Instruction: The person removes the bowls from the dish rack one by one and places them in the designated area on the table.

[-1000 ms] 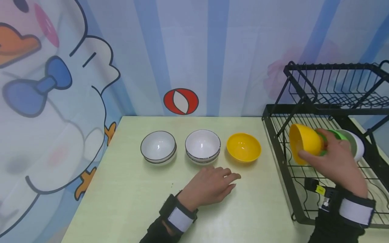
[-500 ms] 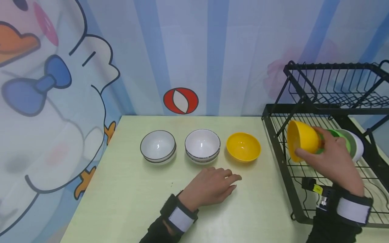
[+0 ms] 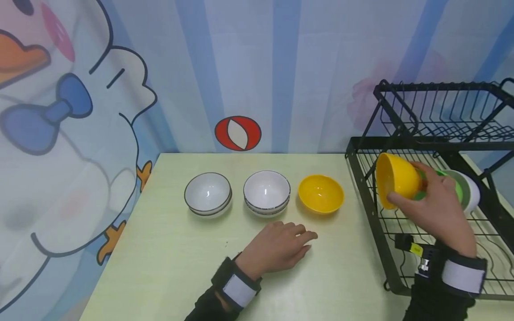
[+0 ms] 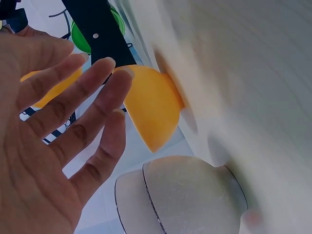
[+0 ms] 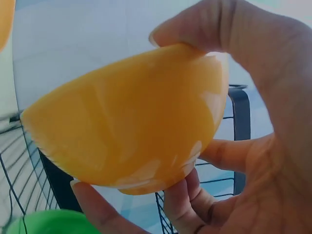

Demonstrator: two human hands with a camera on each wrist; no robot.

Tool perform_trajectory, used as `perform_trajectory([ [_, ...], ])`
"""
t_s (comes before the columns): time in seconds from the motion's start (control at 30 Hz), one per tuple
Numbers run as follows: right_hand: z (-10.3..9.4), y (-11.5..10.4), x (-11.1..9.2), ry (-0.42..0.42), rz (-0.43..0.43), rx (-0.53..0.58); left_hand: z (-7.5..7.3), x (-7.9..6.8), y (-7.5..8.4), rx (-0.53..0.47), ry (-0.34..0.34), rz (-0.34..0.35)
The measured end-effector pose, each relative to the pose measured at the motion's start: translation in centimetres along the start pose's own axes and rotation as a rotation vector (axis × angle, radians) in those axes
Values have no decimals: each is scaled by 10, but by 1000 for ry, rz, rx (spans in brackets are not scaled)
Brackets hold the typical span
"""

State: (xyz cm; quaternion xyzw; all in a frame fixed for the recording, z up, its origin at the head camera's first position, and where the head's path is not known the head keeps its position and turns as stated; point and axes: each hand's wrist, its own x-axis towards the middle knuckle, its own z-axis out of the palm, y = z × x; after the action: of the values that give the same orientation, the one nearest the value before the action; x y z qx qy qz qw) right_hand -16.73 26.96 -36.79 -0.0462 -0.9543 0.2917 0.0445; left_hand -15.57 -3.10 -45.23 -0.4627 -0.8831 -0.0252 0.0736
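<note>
My right hand (image 3: 445,211) grips a yellow bowl (image 3: 395,180) tipped on its side above the lower tier of the rack. In the right wrist view the thumb lies at the rim of this bowl (image 5: 131,122) and the fingers are under its base. Behind that hand, a green bowl (image 3: 453,180) and a white bowl (image 3: 470,191) stand on edge in the rack, partly hidden. My left hand (image 3: 277,247) holds nothing, its fingers loosely bent over the table. Another yellow bowl (image 3: 321,194) sits upright just beyond it, beside stacked white bowls (image 3: 267,191).
A second stack of dark-rimmed white bowls (image 3: 208,194) stands further left on the pale table (image 3: 168,276). The black two-tier dish rack (image 3: 381,249) occupies the right side. A patterned curtain (image 3: 321,76) hangs behind the table's back edge.
My right hand has lifted the yellow bowl slightly up and to the left, away from the green and white bowls. The left hand has stayed nearly still.
</note>
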Motion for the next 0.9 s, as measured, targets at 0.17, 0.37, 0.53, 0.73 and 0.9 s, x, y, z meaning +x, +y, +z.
perform_trajectory([
  [0.17, 4, -6, 2, -32, -1, 71, -2, 0, 0, -4, -18, 1],
  [0.37, 12, -13, 6, -60, 15, 217, -13, -3, -7, 22, 10, -51],
  [0.53, 18, -16, 11, -77, 6, 334, -16, -7, -16, 14, 28, -86],
  [0.73, 23, -17, 11, -57, -10, 343, -16, -9, -20, 2, 58, -97],
  [0.9, 26, -16, 13, 3, -74, 285, -17, -10, -22, -9, 78, -95],
])
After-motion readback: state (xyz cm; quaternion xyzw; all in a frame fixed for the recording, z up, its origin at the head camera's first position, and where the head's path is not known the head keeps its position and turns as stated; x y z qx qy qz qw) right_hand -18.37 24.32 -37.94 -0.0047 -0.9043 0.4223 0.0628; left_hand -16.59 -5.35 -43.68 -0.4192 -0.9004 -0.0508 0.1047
